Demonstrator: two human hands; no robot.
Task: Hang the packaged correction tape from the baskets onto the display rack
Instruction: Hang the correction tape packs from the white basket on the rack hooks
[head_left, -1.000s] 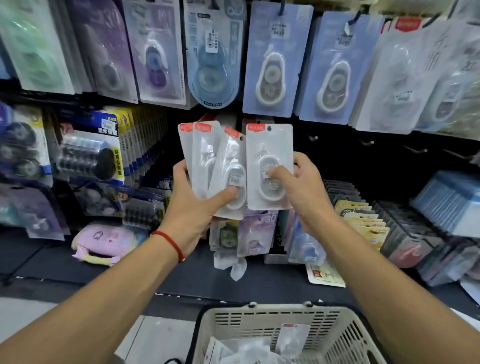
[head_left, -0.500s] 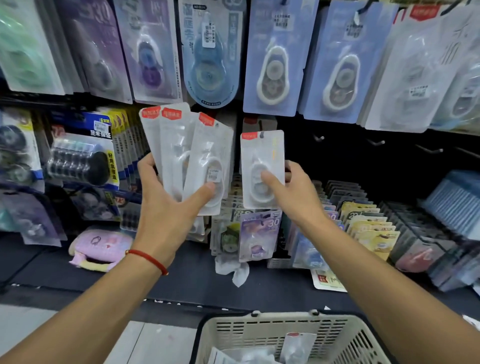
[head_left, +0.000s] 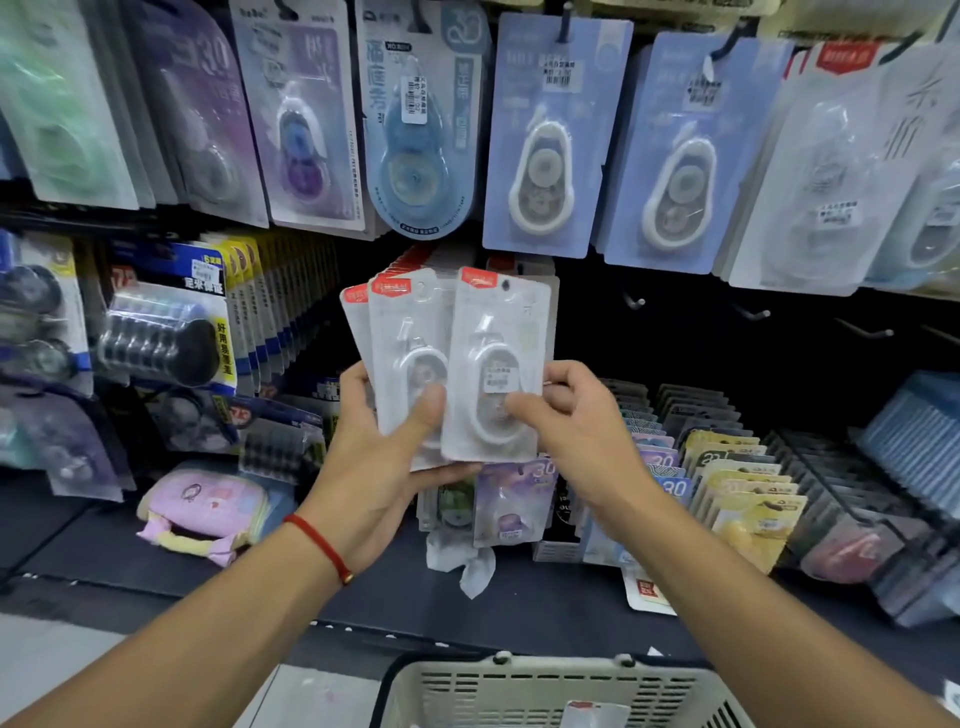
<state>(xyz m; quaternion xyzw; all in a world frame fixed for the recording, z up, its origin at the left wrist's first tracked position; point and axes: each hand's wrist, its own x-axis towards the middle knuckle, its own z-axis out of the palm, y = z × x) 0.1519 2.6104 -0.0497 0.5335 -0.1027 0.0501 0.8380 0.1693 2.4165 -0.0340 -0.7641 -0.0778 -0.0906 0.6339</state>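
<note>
Far left, display rack (head_left: 779, 332): hanging blister cards in green, purple and blue; below them a black roller pack with yellow card (head_left: 166, 338); a pink pouch (head_left: 205, 506) lying on the dark shelf (head_left: 93, 551).

Centre left, left hand (head_left: 384, 462): red cord at the wrist, fingers curled behind a fanned stack of packaged correction tape (head_left: 405, 353), thumb pressed across its front. Cards stand upright, long axis vertical, red header tabs at top, faces toward the camera; count in the fan is unclear, perhaps three.

Centre, front pack (head_left: 493, 364): white card, upright, red tab and hang hole uppermost, overlapping the stack's right edge, held in front of the rack's lower row.

Centre right, right hand (head_left: 582, 431): thumb on the front pack's blister, fingers curled behind its right edge, pinching it.

Right: bare black pegs (head_left: 753, 313) on the rack; slotted trays of cards beneath.

Bottom centre: cream basket (head_left: 519, 686), one pack partly visible inside.
</note>
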